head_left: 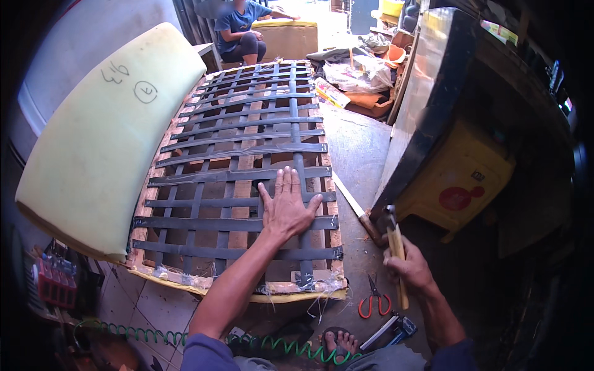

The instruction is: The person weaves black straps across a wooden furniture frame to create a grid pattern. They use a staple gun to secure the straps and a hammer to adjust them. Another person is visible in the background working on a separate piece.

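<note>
In front of me lies a wooden frame [334,238] crossed by interwoven dark webbing straps [241,150]. My left hand [287,207] rests flat on the straps near the frame's right side, fingers spread. To the right of the frame, my right hand [409,264] is closed round the wooden handle of a hammer [396,247], its dark metal head pointing up and away from me. Scissors with orange-red handles [374,301] lie on the floor below that hand. A long knife [351,196] with a pale blade and brown handle lies beside the frame.
A yellow foam cushion [105,136] leans along the frame's left. A dark upright panel [427,105] and a yellow plastic stool [458,179] stand right. A staple gun [402,329] and a green coiled hose [266,343] lie near my feet. Another person [241,31] sits at the back.
</note>
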`<state>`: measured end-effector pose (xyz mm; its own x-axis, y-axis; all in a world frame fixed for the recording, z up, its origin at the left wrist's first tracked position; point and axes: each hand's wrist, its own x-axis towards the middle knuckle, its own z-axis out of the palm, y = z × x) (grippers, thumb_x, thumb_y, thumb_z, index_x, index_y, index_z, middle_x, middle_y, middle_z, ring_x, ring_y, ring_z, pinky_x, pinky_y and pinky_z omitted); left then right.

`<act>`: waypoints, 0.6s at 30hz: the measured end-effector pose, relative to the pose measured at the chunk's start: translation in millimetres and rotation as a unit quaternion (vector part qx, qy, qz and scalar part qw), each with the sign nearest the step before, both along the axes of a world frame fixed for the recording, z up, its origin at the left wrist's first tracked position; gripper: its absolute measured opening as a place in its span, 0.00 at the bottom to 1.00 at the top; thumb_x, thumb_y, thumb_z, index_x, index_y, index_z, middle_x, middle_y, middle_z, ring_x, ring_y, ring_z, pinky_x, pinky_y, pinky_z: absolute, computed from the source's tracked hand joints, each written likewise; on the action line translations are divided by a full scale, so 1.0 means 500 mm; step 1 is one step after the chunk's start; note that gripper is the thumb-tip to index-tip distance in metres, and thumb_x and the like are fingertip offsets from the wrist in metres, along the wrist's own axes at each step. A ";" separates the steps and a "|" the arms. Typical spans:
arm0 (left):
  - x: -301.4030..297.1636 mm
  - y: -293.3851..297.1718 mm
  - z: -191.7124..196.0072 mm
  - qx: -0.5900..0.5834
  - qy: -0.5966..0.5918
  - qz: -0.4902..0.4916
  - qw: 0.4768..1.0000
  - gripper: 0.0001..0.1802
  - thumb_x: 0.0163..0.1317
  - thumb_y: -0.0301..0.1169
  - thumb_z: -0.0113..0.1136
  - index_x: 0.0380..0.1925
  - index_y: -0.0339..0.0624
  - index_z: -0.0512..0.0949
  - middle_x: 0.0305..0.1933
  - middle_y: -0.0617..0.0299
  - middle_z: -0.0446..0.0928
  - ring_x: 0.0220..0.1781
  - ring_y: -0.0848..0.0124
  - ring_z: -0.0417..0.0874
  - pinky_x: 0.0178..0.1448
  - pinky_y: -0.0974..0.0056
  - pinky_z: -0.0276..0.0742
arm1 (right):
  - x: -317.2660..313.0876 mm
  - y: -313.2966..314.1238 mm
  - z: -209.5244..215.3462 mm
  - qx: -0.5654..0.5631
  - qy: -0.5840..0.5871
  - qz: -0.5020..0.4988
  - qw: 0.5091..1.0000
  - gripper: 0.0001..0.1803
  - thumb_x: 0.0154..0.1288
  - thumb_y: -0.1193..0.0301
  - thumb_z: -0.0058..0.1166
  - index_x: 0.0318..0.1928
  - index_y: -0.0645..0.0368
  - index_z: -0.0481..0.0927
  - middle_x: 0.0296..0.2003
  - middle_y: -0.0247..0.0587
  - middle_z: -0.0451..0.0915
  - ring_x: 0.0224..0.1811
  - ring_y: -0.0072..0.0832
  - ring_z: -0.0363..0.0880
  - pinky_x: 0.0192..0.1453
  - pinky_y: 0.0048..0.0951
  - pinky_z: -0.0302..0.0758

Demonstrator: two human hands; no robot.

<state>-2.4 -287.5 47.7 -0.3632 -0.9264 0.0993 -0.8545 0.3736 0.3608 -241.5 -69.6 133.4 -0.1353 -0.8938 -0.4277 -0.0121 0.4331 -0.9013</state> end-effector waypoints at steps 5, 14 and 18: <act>0.002 -0.008 0.014 0.010 0.045 -0.006 0.999 0.55 0.73 0.66 0.43 0.82 0.30 0.47 0.88 0.44 0.45 0.90 0.54 0.40 0.85 0.29 0.25 | 0.066 -0.414 0.123 -0.285 0.494 0.263 0.778 0.42 0.69 0.75 0.53 0.81 0.51 0.53 0.41 0.51 0.81 0.39 0.47 0.85 0.44 0.50 0.82; 0.007 -0.007 -0.011 -0.031 0.111 -0.016 0.993 0.49 0.75 0.60 0.42 0.81 0.31 0.52 0.87 0.43 0.47 0.90 0.54 0.42 0.84 0.26 0.27 | 0.191 -0.938 0.076 -0.112 0.860 0.246 0.433 0.20 0.76 0.65 0.53 0.64 0.54 0.80 0.36 0.49 0.88 0.37 0.38 0.90 0.37 0.45 0.86; 0.004 -0.009 -0.010 -0.035 0.110 -0.011 0.993 0.47 0.74 0.58 0.43 0.80 0.31 0.55 0.86 0.44 0.51 0.89 0.53 0.45 0.84 0.25 0.28 | 0.172 -0.940 0.056 -0.215 0.840 0.170 0.467 0.15 0.80 0.65 0.51 0.52 0.60 0.86 0.42 0.47 0.90 0.38 0.37 0.92 0.37 0.41 0.89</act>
<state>-0.2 -292.1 42.9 -0.3455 -0.9064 0.2432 -0.7492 0.4224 0.5102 -155.6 -539.4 161.6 0.2246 -0.9401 0.2564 -0.8620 -0.0689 0.5022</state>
